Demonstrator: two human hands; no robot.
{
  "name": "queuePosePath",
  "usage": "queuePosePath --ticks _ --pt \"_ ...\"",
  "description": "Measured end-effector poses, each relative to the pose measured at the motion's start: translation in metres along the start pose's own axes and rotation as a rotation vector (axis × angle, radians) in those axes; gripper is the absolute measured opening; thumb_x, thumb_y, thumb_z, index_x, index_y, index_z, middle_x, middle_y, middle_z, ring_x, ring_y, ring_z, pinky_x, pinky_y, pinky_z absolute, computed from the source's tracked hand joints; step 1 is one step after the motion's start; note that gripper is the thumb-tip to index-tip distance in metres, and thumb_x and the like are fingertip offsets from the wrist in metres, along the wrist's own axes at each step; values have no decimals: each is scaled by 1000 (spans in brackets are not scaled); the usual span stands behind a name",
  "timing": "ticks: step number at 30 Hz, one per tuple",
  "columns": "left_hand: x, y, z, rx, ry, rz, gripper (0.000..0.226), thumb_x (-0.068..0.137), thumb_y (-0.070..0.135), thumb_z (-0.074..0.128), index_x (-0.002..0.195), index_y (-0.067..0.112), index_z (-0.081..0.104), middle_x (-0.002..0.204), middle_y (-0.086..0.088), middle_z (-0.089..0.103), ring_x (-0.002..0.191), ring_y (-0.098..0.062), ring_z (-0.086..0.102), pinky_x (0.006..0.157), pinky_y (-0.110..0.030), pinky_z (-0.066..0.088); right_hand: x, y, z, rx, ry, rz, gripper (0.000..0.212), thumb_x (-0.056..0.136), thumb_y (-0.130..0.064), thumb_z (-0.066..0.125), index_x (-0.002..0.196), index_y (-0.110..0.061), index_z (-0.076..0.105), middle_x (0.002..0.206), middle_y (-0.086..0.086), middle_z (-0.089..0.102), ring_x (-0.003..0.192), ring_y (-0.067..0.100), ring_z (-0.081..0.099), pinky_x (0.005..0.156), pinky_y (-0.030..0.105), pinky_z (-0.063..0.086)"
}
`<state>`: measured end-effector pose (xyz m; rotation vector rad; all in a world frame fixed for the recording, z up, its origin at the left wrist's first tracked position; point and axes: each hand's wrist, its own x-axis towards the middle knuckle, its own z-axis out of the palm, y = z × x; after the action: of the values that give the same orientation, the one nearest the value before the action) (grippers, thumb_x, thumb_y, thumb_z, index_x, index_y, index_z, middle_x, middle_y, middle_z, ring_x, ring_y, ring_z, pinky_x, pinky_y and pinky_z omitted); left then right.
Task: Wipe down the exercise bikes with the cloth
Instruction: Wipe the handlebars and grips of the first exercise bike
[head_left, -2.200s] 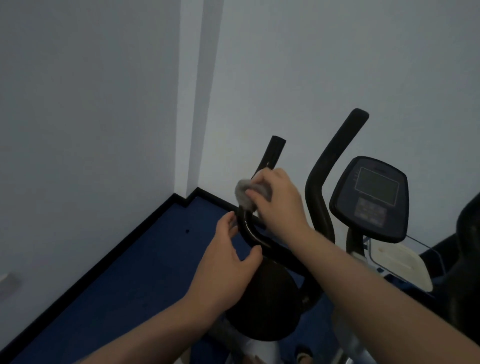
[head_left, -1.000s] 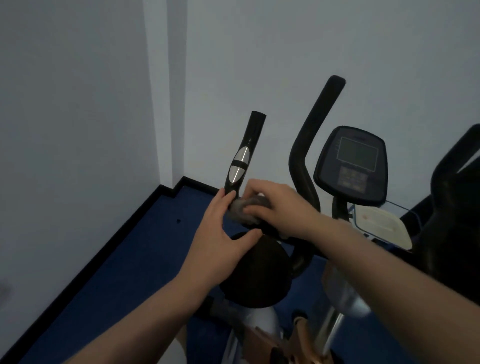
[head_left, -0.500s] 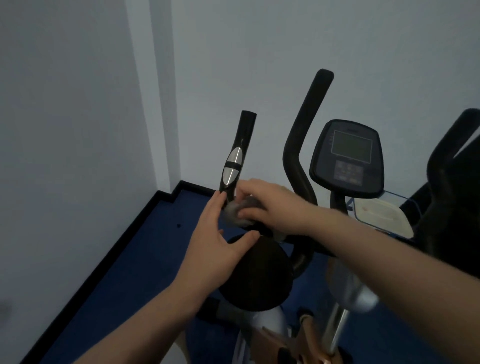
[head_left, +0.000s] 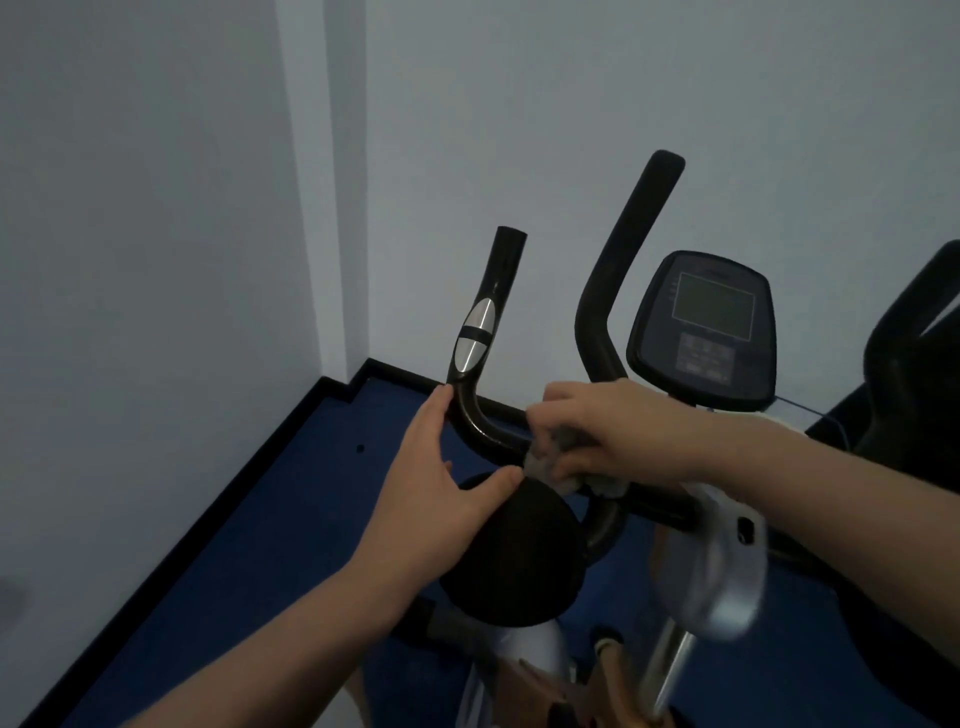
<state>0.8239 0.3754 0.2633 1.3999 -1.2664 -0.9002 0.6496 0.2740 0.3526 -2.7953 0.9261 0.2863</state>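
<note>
Right hand (head_left: 618, 434): fingers curled, grasping grey cloth (head_left: 576, 470) against the handlebar (head_left: 483, 431) crossbar, forearm entering from lower right. Left hand (head_left: 436, 467): fingers straight, released, fingertips touching the handlebar's bend, thumb reaching under toward the cloth. Console (head_left: 706, 332) beyond the handlebar.

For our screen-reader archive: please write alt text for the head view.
A right hand rubs a grey cloth along a black exercise bike handlebar; the left hand steadies the bar's bend. A console stands behind.
</note>
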Motion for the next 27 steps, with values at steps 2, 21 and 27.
queuePosePath --ticks 2,21,27 --pt "-1 1 0 -5 4 -2 96 73 41 78 151 35 22 152 18 29 134 9 29 110 -30 37 0 0 1 19 18 1 16 87 -32 66 92 -30 51 99 -13 50 82 9 55 68 23 39" --pt "-3 1 3 -28 56 -26 112 58 66 71 148 46 8 150 23 23 136 8 25 114 -38 33 85 -27 16 422 814 254 12 88 -33 67 91 -24 59 100 -10 52 87 11 55 72 41 52" --pt "-3 1 1 1 22 25 92 73 51 74 147 46 19 147 32 25 135 11 25 114 -39 33 104 -21 14 453 975 365 6 91 -21 64 94 -18 59 102 -6 47 85 11 53 70 39 54"
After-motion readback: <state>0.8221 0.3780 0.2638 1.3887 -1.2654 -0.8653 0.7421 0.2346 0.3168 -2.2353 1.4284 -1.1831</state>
